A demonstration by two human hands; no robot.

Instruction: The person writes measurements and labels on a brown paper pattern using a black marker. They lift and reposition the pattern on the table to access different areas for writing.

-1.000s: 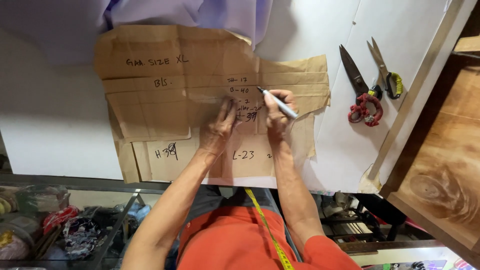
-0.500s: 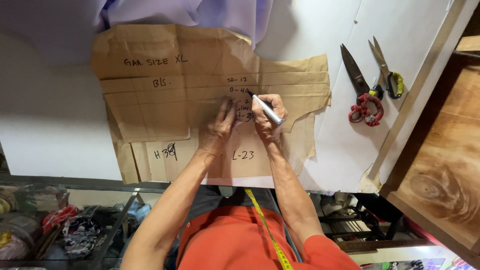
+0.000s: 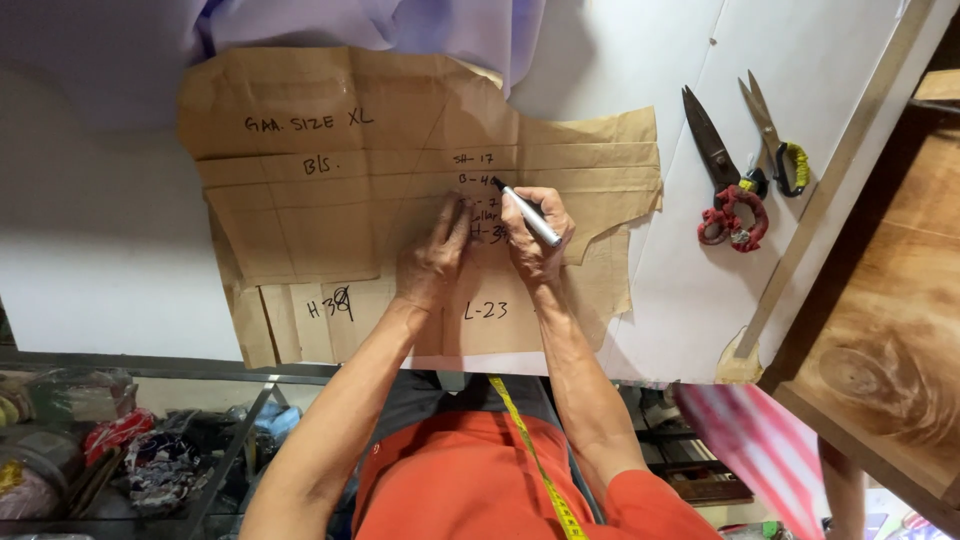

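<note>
Brown paper pattern pieces (image 3: 330, 200) with handwritten marks lie stacked on the white table (image 3: 90, 280). My left hand (image 3: 432, 262) presses flat on the paper near the column of writing. My right hand (image 3: 535, 235) grips a black-tipped marker (image 3: 525, 212), whose tip touches the paper beside the written lines. The two hands sit close together at the middle of the pattern.
Two pairs of scissors lie at the right: a large dark pair with red-wrapped handles (image 3: 722, 175) and a smaller pair with a yellow-wrapped handle (image 3: 775, 135). Lilac fabric (image 3: 440, 25) hangs over the far edge. A wooden ruler (image 3: 830, 180) and wooden surface (image 3: 890, 330) lie right. A yellow tape measure (image 3: 535, 460) hangs on my chest.
My right hand has shifted left with the marker, bringing its tip down onto the written lines. My left hand has stayed pressed on the paper.
</note>
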